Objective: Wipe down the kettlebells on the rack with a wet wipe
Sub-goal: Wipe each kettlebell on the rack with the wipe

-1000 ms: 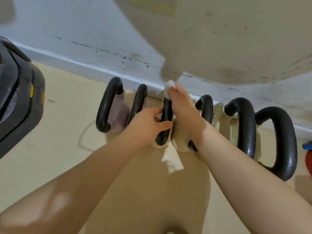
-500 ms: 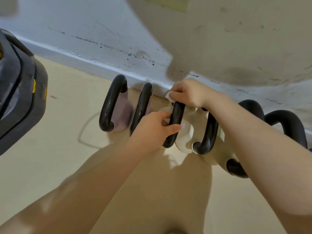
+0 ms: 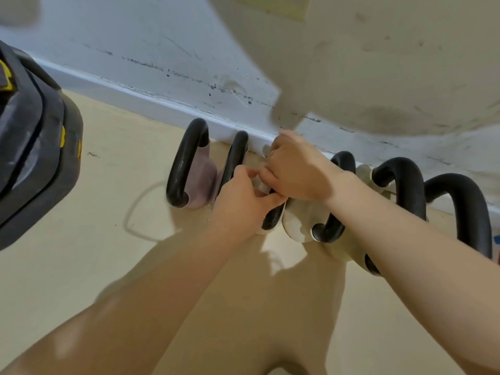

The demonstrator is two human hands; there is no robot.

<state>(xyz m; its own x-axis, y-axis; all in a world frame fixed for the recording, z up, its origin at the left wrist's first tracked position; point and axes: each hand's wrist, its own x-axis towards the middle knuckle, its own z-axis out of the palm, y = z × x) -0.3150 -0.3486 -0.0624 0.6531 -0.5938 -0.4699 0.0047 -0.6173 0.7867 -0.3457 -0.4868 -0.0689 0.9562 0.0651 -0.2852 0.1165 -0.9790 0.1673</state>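
A row of kettlebells with black handles is seen standing on a beige floor (image 3: 108, 239) along a scuffed white wall (image 3: 162, 63). At the left end a mauve kettlebell (image 3: 201, 180) is set — beside it a second black handle (image 3: 234, 158). The handle of the third kettlebell (image 3: 272, 217) is gripped by the left hand (image 3: 240, 201), fingers curled round it. Just above, the right hand (image 3: 295, 171) is closed over the same handle, and a scrap of white wipe (image 3: 261, 186) is visible between the two hands. Cream kettlebells (image 3: 300, 223) follow to the right — their bodies partly hidden by the right forearm. Dark stacked equipment with yellow marks (image 3: 32, 158) is seen at the left edge.
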